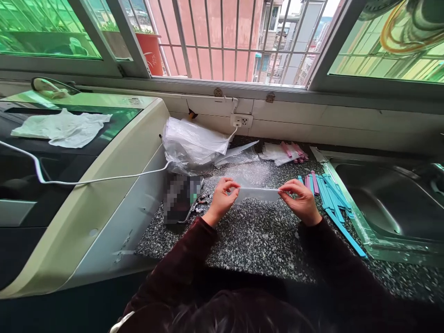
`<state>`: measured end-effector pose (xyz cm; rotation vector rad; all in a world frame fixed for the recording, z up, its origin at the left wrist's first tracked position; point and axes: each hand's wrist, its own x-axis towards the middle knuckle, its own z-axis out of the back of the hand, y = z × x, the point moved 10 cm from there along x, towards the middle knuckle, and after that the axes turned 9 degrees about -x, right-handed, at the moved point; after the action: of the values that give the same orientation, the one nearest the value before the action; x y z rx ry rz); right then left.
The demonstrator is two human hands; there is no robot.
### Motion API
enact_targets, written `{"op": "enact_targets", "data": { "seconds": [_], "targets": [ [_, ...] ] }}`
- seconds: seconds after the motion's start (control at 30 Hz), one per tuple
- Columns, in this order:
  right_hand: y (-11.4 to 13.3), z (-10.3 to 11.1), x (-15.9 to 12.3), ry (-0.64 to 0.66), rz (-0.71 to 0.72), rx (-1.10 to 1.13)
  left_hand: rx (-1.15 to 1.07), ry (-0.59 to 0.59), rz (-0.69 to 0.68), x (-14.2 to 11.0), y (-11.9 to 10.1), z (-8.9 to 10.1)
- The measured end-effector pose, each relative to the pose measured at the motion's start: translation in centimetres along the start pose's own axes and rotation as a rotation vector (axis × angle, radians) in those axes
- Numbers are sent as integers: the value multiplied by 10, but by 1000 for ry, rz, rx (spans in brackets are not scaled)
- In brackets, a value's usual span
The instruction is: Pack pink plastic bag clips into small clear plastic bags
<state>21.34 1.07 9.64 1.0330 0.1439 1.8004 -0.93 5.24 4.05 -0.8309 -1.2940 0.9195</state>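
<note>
A clear plastic bag is stretched between my two hands over the speckled counter. My left hand pinches its left end, and my right hand pinches the right end. Just right of my right hand lie several flat blue strips and a few pink strips. Left of my left hand, a dark device with a blurred screen rests on the counter. Behind my hands sits a pile of clear plastic bags.
A steel sink is set into the counter at right. At left stands a washing machine with a white cloth on top. More pink strips lie by the wall. A white cable runs to the socket.
</note>
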Motion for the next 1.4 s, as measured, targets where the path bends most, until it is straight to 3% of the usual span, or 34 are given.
{"op": "enact_targets", "data": {
  "seconds": [0.1,0.23,0.47,0.6,0.7,0.87,1.0,1.3,1.4],
  "targets": [
    [3,8,0,-64,-31,18,104,3,-54,0,-10,2],
    [6,11,0,-41,-104,58,194,127,-65,0,-23,-11],
    [24,11,1,80,-96,113,179,469,-157,-4,-74,-68],
    [29,15,0,79,-79,136,101,537,-120,-5,-83,-89],
    [24,15,0,106,-109,137,-12,498,-44,-4,-78,-87],
    [15,2,-4,252,-208,207,-294,322,205,0,-53,-62],
    [7,-3,-9,217,-325,318,-425,288,319,-3,-38,-55],
    [9,-29,-19,337,-322,288,-433,199,338,-3,-23,-50],
    [3,-32,-21,314,-363,297,-420,172,339,-3,-21,-46]
  ]
}}
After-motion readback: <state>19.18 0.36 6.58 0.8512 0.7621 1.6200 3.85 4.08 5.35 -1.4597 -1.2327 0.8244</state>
